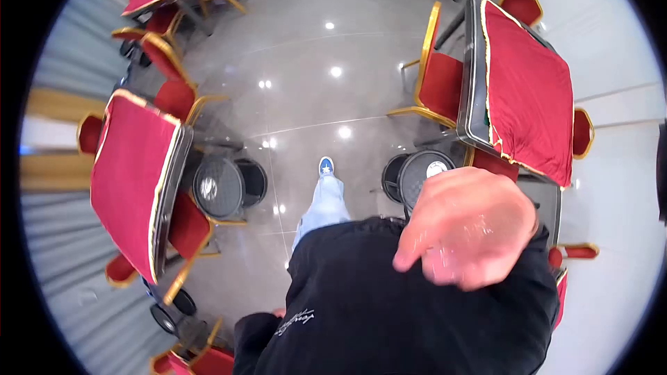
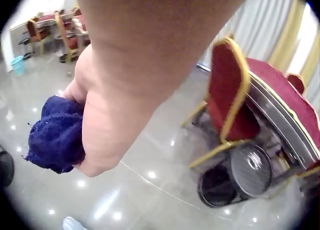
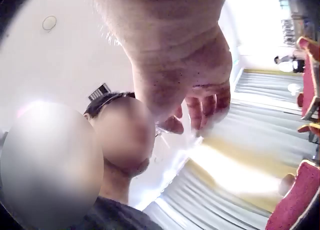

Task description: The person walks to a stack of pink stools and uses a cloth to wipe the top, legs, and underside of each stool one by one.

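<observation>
My left hand (image 2: 107,122) grips a bunched dark blue cloth (image 2: 57,135), low at my side above the tiled floor. In the head view only a sliver of that hand (image 1: 279,312) shows past the black sleeve, and the cloth is hidden there. Raised in front of my chest, my right hand (image 1: 472,229) has its fingers loosely bent, and a shiny patch shows on its skin. No held thing shows in the right wrist view, where the fingers (image 3: 209,107) hang down a little apart.
Tables with red covers stand left (image 1: 135,180) and right (image 1: 531,94), with gold-framed red chairs (image 1: 441,80) around them. Round black trays (image 1: 219,187) and bins (image 1: 255,182) stand beside the aisle. A light blue bucket (image 2: 18,65) is farther off. Grey tiled floor (image 1: 306,97) runs between the tables.
</observation>
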The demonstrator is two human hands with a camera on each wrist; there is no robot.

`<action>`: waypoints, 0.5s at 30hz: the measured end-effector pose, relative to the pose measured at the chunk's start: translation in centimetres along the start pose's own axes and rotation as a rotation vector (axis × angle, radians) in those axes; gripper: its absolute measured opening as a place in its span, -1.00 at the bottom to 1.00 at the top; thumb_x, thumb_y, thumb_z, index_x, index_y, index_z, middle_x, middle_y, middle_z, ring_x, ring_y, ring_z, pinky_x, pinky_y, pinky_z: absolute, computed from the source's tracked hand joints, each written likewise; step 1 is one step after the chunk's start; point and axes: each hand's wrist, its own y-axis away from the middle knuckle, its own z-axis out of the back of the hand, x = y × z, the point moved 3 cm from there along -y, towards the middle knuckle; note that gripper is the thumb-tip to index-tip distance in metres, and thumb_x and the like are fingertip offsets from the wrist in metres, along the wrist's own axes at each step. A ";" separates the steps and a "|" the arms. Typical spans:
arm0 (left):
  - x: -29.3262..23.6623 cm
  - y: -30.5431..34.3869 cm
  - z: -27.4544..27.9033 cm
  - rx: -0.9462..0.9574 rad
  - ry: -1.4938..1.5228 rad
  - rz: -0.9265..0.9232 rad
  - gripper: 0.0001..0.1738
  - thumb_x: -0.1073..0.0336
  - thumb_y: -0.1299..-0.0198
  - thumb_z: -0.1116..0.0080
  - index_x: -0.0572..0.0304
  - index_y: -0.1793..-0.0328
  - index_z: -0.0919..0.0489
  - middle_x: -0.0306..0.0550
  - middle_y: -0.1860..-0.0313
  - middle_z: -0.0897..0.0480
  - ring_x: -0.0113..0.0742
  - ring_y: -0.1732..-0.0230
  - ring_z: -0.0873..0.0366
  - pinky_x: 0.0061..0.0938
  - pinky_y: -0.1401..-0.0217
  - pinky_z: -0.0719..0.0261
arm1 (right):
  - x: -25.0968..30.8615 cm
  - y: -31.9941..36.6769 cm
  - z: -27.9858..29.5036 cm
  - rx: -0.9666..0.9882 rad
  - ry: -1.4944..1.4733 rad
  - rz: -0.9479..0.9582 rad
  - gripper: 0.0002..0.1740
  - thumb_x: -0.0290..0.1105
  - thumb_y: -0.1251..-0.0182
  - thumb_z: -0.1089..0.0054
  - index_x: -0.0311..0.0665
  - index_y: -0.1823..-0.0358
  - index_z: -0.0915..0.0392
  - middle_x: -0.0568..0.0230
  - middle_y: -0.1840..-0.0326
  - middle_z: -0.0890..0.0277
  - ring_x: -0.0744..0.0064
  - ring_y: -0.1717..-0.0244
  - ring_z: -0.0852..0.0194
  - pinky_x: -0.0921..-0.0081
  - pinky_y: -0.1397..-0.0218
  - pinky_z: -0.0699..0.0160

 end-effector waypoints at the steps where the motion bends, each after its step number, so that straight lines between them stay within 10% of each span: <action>1: -4.1 -2.6 4.5 -0.021 -0.061 -0.034 -0.35 0.02 -0.02 -0.39 0.12 -0.23 -0.53 0.27 -0.07 -0.65 0.29 -0.11 -0.65 0.00 -0.18 -0.62 | -0.9 -3.2 1.0 -0.029 0.039 0.128 -0.67 -0.50 -0.23 -0.35 -0.31 -0.05 -0.66 0.18 0.15 -0.75 0.25 0.26 -0.72 0.39 0.28 -0.62; 6: -32.8 -12.5 32.0 -0.443 -0.259 -0.168 -0.25 0.03 -0.04 -0.37 0.11 -0.37 -0.45 0.36 -0.19 -0.62 0.38 -0.19 -0.61 0.06 -0.26 -0.61 | -4.9 -14.1 8.9 -0.114 0.114 0.308 -0.63 -0.47 -0.23 -0.39 -0.31 -0.08 -0.66 0.17 0.16 -0.74 0.24 0.29 -0.70 0.38 0.28 -0.61; 10: -62.2 -13.7 51.5 -0.732 -0.086 -0.648 -0.32 0.09 -0.02 -0.39 0.08 -0.31 -0.50 0.32 -0.14 -0.60 0.33 -0.18 -0.60 0.03 -0.28 -0.59 | -9.1 -21.4 17.7 -0.157 0.212 0.345 -0.60 -0.44 -0.22 -0.41 -0.31 -0.11 -0.66 0.15 0.17 -0.72 0.23 0.31 -0.69 0.37 0.27 -0.60; 15: -89.3 -7.1 62.7 -0.748 0.092 -1.195 -0.40 0.28 0.00 -0.31 0.14 -0.26 -0.57 0.24 -0.11 -0.66 0.19 -0.15 -0.64 -0.11 -0.28 -0.60 | -18.1 -29.2 31.3 -0.137 0.254 0.370 -0.57 -0.41 -0.22 -0.45 -0.31 -0.14 -0.66 0.14 0.18 -0.71 0.22 0.34 -0.67 0.36 0.27 -0.59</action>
